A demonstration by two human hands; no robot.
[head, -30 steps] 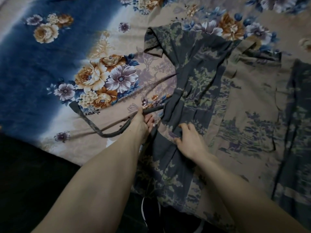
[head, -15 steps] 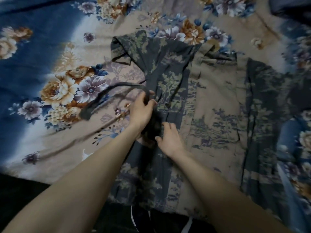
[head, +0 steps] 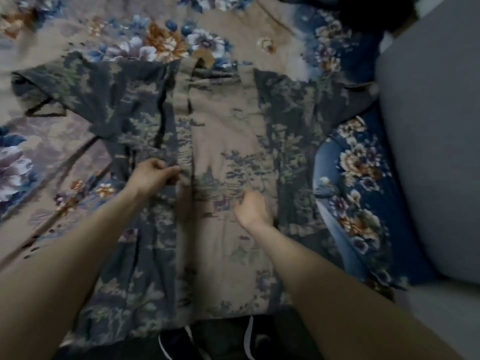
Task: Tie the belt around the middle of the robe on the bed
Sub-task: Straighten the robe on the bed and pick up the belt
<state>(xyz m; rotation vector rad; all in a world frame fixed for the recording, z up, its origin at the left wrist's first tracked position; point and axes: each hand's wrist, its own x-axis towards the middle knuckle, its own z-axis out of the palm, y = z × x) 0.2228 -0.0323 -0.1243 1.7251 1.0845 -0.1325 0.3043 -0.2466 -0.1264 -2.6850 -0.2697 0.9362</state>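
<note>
The robe (head: 233, 131), grey-green and tan with a tree print, lies spread flat on the bed with both sleeves out. My left hand (head: 155, 175) rests on the robe's middle, left of the front opening, with its fingers closed on a dark end of the belt. A thin dark strip of the belt (head: 161, 113) runs up the left front panel from that hand. My right hand (head: 250, 209) sits on the tan centre panel, a little lower and to the right, fingers curled into the fabric. The view is blurred.
The floral bedsheet (head: 65, 157) surrounds the robe. A grey cushion or mattress edge (head: 428, 152) fills the right side. A dark object (head: 363, 14) lies at the top right. Dark shoes with white stripes (head: 181, 341) show below the bed's near edge.
My left hand carried the belt from the sheet at the robe's left edge onto its middle. My right hand slid right onto the tan panel. The view swung right.
</note>
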